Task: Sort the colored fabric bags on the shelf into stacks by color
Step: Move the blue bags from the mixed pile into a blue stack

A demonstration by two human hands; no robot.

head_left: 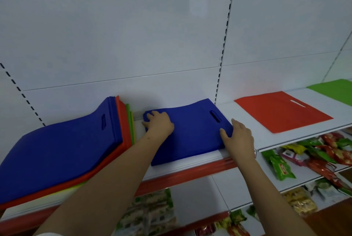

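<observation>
White shelving panels with slotted uprights fill the background, and a white shelf [245, 113] with a red front edge runs across the view.

On the left of the shelf sits a mixed stack of bags [62, 150]: blue bags on top, red beneath, green and yellow edges showing at the bottom and at the rear right side. The stack bows upward toward the back panel.

At the centre lies a separate blue bag [190, 131], flat on the shelf, its cut-out handle slot toward the rear right. Whether more than one blue bag lies here cannot be told.

The left hand [159, 123] rests on the rear left corner of this blue bag, fingers curled over the far edge and thumb at the side; it appears to grip that corner. The right hand [239, 136] is at the bag's right edge, thumb on top of the fabric, fingers extended along the side; whether the fingers reach under the bag cannot be told.

To the right, apart from the blue bag, a single red bag [282, 113] lies flat. Further right, at the frame edge, lies a green bag [335, 90].

Lower shelves hold packaged snacks [312, 155] in green, red and yellow wrappers.
</observation>
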